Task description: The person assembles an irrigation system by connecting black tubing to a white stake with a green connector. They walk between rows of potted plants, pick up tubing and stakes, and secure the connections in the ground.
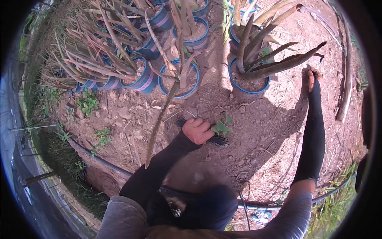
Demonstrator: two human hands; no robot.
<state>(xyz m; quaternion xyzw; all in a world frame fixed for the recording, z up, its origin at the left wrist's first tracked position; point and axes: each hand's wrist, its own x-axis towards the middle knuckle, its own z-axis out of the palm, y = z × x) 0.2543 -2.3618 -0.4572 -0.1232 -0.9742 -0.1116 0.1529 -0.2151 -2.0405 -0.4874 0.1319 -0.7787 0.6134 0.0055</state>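
Note:
My left hand (pixel 197 130) is closed round a bundle of thin black strands (pixel 219 140), low over the soil in the middle. The strands stick out on both sides of the fist. A small green weed (pixel 222 126) grows just right of it. Far out to the right, my right hand (pixel 314 76) is down by the ground with its fingers curled; anything inside them is hidden. Nearest to it is the long dark leaf of a potted aloe-like plant (pixel 278 67). Its blue-rimmed pot (pixel 250 88) stands left of that hand.
More spiky plants in blue pots (pixel 139 81) crowd the upper left. One pot (pixel 179 95) stands just beyond my left hand, its long leaf (pixel 161 119) drooping over my forearm. A dark hose (pixel 99 159) crosses near my legs. A wooden pole (pixel 347 91) lies at the right.

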